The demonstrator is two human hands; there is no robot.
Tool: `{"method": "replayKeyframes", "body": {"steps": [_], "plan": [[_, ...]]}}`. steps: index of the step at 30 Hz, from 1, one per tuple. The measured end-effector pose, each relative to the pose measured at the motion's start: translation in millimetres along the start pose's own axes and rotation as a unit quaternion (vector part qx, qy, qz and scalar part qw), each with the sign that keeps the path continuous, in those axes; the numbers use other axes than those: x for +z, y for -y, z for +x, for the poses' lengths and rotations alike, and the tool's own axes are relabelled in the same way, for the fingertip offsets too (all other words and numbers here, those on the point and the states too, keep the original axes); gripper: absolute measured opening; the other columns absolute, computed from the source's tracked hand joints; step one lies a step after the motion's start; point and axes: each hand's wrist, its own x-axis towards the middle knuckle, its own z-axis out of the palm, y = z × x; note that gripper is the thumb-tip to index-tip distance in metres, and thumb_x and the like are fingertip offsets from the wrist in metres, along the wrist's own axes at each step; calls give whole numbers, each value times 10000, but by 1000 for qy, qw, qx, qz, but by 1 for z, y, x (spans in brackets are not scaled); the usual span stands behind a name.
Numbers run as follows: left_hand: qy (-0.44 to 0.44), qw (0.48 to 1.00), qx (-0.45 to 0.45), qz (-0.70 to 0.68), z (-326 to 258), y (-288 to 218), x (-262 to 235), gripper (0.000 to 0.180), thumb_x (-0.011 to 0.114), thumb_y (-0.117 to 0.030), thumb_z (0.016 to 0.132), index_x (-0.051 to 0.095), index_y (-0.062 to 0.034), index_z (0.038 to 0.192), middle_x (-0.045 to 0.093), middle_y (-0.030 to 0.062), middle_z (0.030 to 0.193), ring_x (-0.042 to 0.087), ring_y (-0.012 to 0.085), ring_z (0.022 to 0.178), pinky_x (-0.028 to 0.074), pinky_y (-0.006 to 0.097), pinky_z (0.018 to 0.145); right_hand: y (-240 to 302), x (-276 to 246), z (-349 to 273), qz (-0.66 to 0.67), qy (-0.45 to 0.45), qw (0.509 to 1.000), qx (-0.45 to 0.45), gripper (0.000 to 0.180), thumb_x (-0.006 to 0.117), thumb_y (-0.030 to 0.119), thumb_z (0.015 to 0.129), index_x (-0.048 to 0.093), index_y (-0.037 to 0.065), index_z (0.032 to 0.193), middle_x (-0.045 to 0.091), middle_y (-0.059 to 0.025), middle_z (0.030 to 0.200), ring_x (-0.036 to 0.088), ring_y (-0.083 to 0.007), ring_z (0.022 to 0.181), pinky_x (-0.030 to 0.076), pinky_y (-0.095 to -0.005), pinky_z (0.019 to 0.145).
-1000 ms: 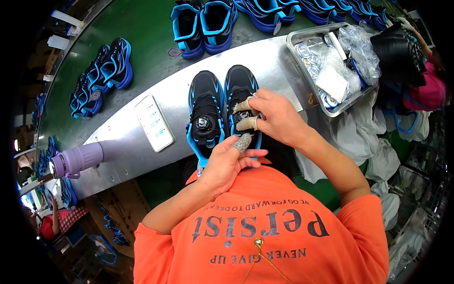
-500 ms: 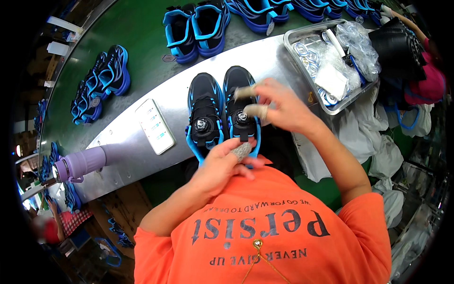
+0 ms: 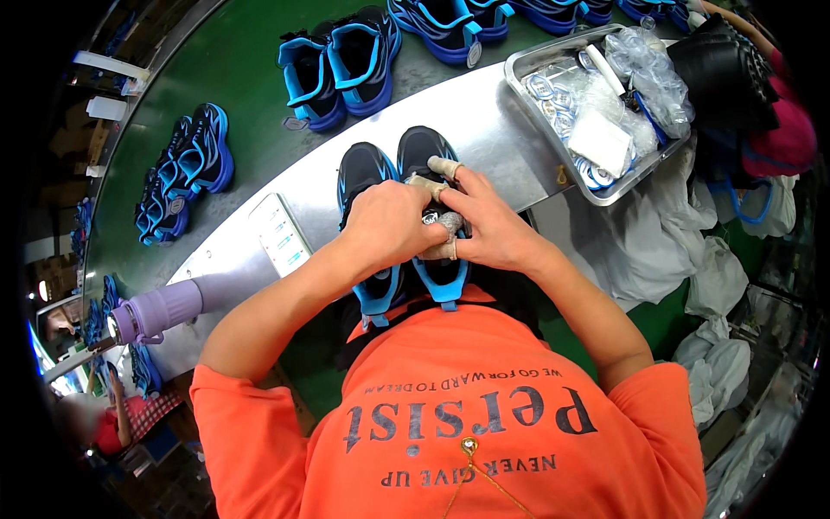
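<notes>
A pair of black sneakers with blue trim lies before me, toes pointing away: the left sneaker (image 3: 363, 164) and the right sneaker (image 3: 420, 145). My left hand (image 3: 385, 223) reaches across the left sneaker to the right one, fingers bent in at its round lacing dial (image 3: 430, 217). A grey finger cover wraps its thumb. From the other side, my right hand (image 3: 494, 221) closes around the same dial area, with beige covers on its fingertips. Between them the hands hide most of the dial and the laces.
A metal tray (image 3: 596, 197) holds round tags and plastic bags at the right. A phone (image 3: 279, 233) and a purple bottle (image 3: 164, 310) rest on the metal ledge (image 3: 346, 138). More sneakers (image 3: 341, 65) stand on the green surface (image 3: 251, 78). White bags (image 3: 640, 233) hang below the tray.
My left hand has moved up from the heel opening to the right sneaker's dial. My right hand has come down and left onto it. Both sneakers now sit slightly higher in view.
</notes>
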Motion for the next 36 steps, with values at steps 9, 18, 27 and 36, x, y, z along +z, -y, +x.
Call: {"method": "replayKeyframes", "body": {"steps": [9,18,27,36], "plan": [[-70,985,156,19,-5,5,1,338,746,-192,739,671,-40,1031,622,145,975,624,340,917,520,414,795,-6,-4,-2,13,9,1000,-2,706,807,245,726,550,90,1364,375,-194,1500,373,-392,1356,354,-444,1121],[-85,969,131,-194,-20,26,13,346,703,-60,815,691,-94,1159,556,106,966,535,310,955,441,402,869,5,-30,9,164,36,982,89,579,732,325,872,567,84,1371,530,-156,1228,500,-280,1222,386,-363,1071],[-76,964,192,-168,-5,41,10,393,713,-76,825,683,-122,1214,593,89,1001,529,280,1002,433,375,907,-2,-17,10,143,37,983,105,512,685,253,909,546,73,1368,451,-162,1306,445,-298,1265,379,-381,1071],[-218,952,4,-217,-61,57,27,242,696,-80,857,683,-47,1096,603,47,973,561,147,826,464,288,774,0,-16,63,19,-11,999,38,369,684,258,896,666,82,1220,564,-193,1234,511,-335,1213,418,-399,1028]]}}
